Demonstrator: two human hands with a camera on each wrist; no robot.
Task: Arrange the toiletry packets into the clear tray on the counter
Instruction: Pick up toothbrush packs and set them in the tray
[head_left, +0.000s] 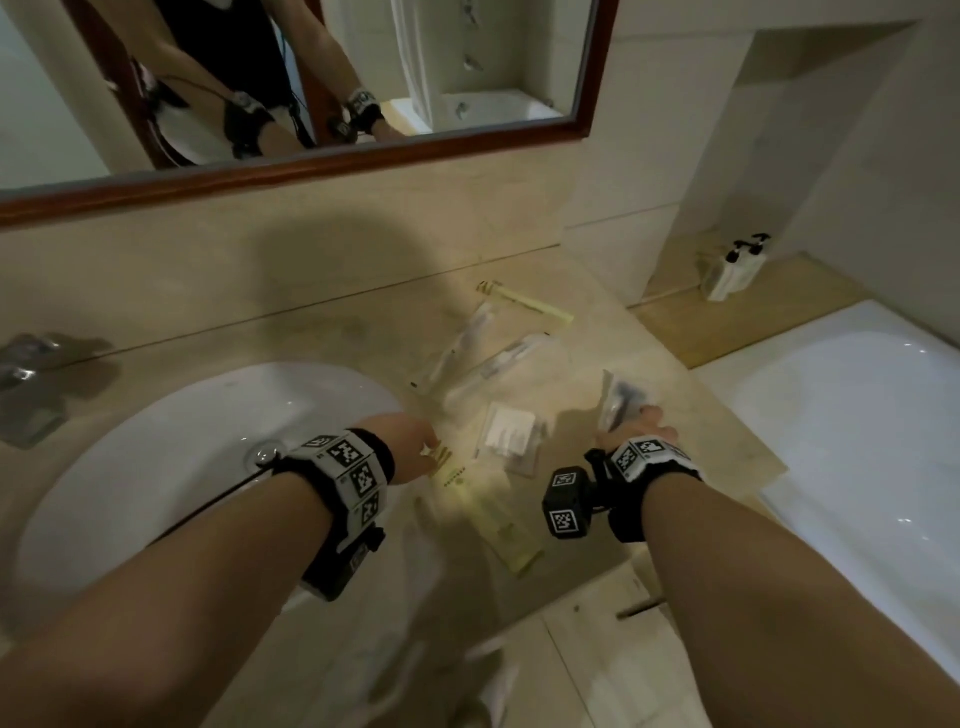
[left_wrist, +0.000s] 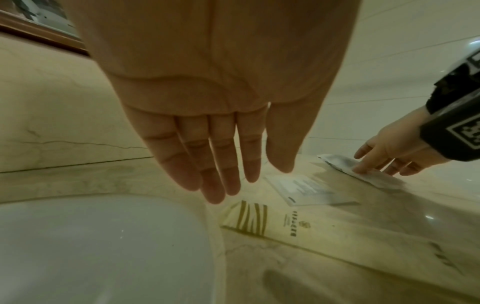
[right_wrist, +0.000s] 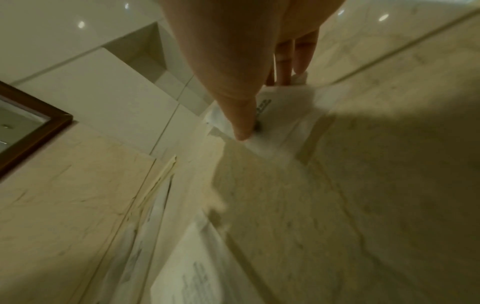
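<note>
Several toiletry packets lie on the beige marble counter. My left hand hovers with straight fingers just above a yellow striped packet, holding nothing. My right hand pinches a clear packet with a dark item between thumb and fingers, one end tilted up off the counter. A white square packet lies between my hands. I cannot make out the clear tray in any view.
Two clear toothbrush packets and a long yellow packet lie farther back. The white sink is at left with a faucet. A bathtub and pump bottles are at right.
</note>
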